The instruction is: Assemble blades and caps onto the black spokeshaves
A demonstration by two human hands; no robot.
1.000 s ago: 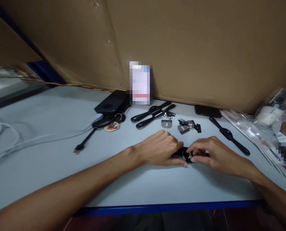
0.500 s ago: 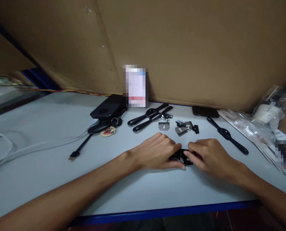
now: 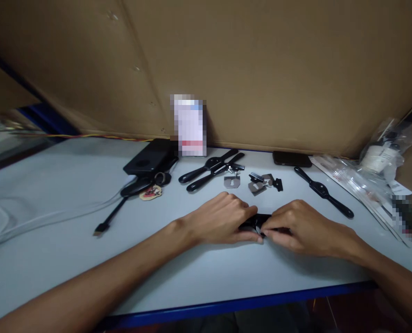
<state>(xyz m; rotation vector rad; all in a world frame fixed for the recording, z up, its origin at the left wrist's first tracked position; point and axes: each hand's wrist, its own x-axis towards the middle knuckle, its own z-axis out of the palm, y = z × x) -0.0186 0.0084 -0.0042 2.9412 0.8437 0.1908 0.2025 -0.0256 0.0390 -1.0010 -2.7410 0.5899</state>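
While I am following the bench through the head camera, the left hand (image 3: 228, 217) is clasping one end of a black tool (image 3: 264, 217) low over the table (image 3: 178, 273), its thumb lying along the near edge, apparently to steady it. The right hand (image 3: 303, 226) is grasping the other end, fingers curling over it and tips gathering near the middle; whether they are also pinching a small part, I am not managing to tell, since the knuckles are covering most of the piece.

Just beyond the grip, metal plates (image 3: 232, 182) and a black clip (image 3: 278, 184) are lying loose, probably grouped there to be within easy reach. Beyond and to the left of the grip, two similar black tools (image 3: 212, 163) are resting side by side; to its right, a single tool (image 3: 319, 187) is lying aslant, seemingly set aside to leave the hands room. Farther out, a dark phone-like slab (image 3: 292, 159) is lying near the cardboard wall (image 3: 261, 69), while a blurred upright panel (image 3: 192, 129) is standing against that wall, perhaps angled for viewing from the seat.
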